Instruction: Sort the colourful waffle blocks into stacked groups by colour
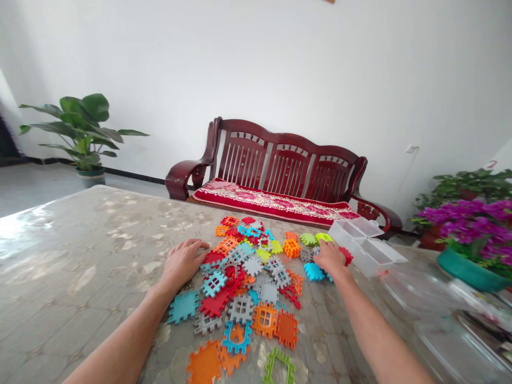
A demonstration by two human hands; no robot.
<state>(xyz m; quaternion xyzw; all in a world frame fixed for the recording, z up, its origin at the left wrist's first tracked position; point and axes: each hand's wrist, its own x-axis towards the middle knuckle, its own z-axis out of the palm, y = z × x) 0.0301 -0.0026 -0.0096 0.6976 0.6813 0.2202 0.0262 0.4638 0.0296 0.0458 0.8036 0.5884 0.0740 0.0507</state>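
Note:
A loose pile of flat, notched plastic pieces (266,290) in red, orange, blue, grey and green spreads over the middle of the table. My left hand (183,262) rests at the pile's left edge, palm down, fingers spread, holding nothing. My right hand (330,256) reaches to a smaller group on the right, touching or just above it; its fingertips are partly hidden. Around it lie a yellow-green piece (323,237), a blue piece (313,271) and a red piece (346,256). An orange stack (292,248) sits between the two groups.
Clear open boxes (374,257) stand right of my right hand, with transparent lids (460,349) nearer. Purple flowers in a teal pot (472,269) are at the far right. Behind the patterned table (92,266) is a wooden bench (280,165); a potted plant (91,176) stands left.

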